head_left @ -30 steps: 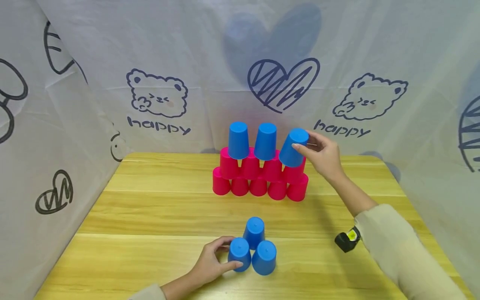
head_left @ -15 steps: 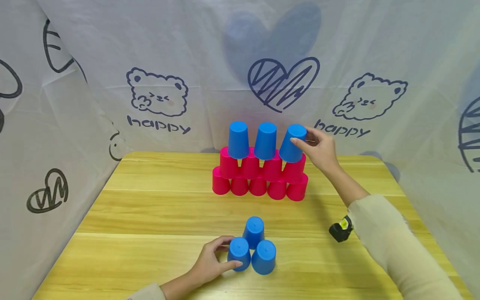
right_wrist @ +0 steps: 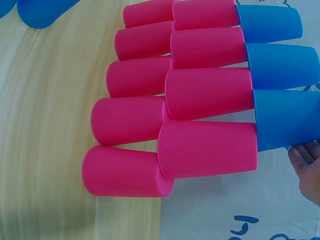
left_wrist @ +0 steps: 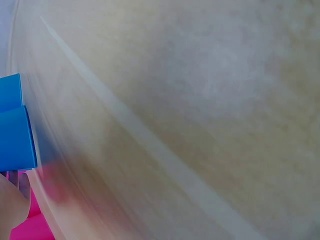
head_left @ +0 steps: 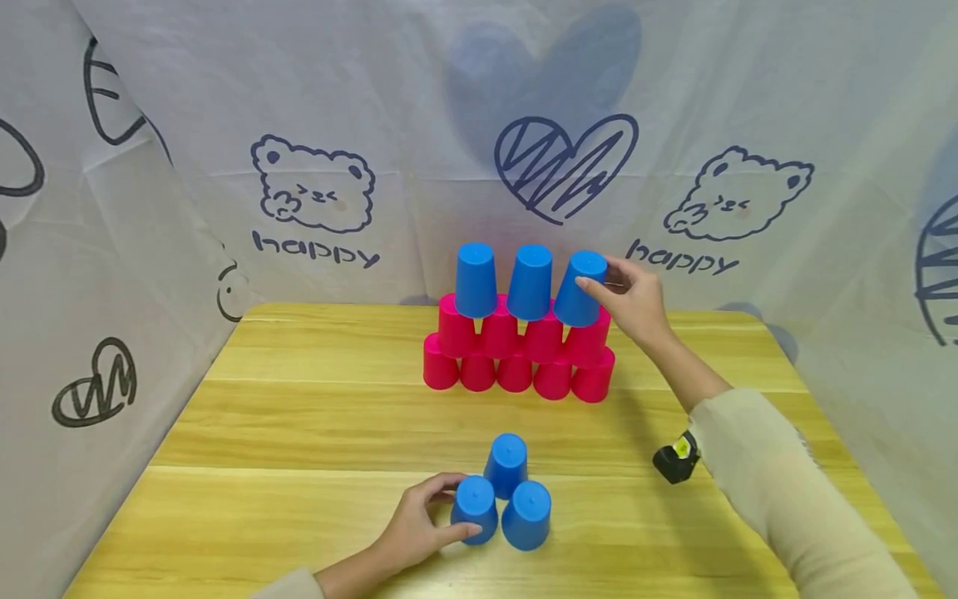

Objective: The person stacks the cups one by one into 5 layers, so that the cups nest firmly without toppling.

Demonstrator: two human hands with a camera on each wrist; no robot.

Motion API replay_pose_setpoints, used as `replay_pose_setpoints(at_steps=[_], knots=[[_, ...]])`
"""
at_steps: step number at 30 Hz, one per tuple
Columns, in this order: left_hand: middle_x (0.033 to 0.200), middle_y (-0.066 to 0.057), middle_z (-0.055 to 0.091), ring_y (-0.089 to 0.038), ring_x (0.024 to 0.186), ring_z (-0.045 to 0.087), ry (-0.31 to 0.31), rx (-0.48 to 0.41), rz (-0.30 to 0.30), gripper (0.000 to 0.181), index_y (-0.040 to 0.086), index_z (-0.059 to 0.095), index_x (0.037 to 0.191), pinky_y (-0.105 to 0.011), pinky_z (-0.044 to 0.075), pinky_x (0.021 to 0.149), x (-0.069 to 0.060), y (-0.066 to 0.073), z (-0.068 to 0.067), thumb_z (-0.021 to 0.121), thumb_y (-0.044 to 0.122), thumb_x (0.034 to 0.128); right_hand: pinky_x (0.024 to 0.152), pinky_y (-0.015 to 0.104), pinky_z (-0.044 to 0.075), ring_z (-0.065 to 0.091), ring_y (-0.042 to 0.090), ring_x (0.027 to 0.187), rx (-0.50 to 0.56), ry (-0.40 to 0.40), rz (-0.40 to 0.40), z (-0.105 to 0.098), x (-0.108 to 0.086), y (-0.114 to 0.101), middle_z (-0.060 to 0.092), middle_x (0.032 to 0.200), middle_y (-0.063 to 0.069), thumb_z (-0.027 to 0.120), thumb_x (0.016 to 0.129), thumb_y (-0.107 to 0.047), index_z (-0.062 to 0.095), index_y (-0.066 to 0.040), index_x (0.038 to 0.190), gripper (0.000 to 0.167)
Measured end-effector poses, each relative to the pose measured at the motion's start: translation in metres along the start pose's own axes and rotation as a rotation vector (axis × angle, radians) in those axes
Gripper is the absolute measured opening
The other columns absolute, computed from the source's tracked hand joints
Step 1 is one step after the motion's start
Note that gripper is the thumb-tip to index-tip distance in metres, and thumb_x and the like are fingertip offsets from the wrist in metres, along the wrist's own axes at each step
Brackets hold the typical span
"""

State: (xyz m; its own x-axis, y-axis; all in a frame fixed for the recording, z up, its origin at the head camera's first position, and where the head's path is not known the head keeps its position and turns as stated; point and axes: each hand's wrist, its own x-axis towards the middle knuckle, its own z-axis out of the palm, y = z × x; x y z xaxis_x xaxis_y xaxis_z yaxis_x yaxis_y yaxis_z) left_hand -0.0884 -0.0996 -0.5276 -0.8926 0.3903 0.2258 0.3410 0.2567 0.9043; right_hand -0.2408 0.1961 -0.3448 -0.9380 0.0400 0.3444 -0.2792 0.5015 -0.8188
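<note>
My right hand (head_left: 636,304) grips an upside-down blue cup (head_left: 580,289), thumb on its near side. In the right wrist view that blue cup (right_wrist: 287,120) has its rim against the second row of pink cups (right_wrist: 210,150). Two more upside-down blue cups (head_left: 534,283) stand to its left on the pink cups. Near the front, my left hand (head_left: 419,520) curls round a blue cup (head_left: 475,509) on the table. Two other blue cups, one behind (head_left: 506,466) and one to the right (head_left: 527,516), stand close by. Only the edges of blue cups (left_wrist: 15,140) show in the left wrist view.
Pink cups stand in two rows, the lower row (head_left: 515,372) directly on the wooden table (head_left: 314,416). A printed cloth (head_left: 419,125) hangs right behind the table and along its sides. A black wrist device (head_left: 676,457) sits by the right sleeve.
My right hand has brought its blue cup slightly left, closer to the middle blue cup, and more upright. My left hand has shifted its cup very slightly left.
</note>
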Motion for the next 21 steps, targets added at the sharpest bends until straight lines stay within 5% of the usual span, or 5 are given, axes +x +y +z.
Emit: replay_pose_setpoints(at_steps=[21], knots=[[0.110,-0.006,0.067,-0.010,0.098,0.061,0.132,0.070,0.029,0.046,0.007,0.060,0.116,-0.035,0.053,0.086,0.020,0.024,-0.030,0.077,0.020,0.0747,0.102,0.046,0.042,0.050,0.034,0.121,-0.009,-0.013,0.020,-0.007,-0.002,-0.001,0.052,0.132,0.020,0.064,0.087,-0.031,0.042,-0.003,0.137,0.061]])
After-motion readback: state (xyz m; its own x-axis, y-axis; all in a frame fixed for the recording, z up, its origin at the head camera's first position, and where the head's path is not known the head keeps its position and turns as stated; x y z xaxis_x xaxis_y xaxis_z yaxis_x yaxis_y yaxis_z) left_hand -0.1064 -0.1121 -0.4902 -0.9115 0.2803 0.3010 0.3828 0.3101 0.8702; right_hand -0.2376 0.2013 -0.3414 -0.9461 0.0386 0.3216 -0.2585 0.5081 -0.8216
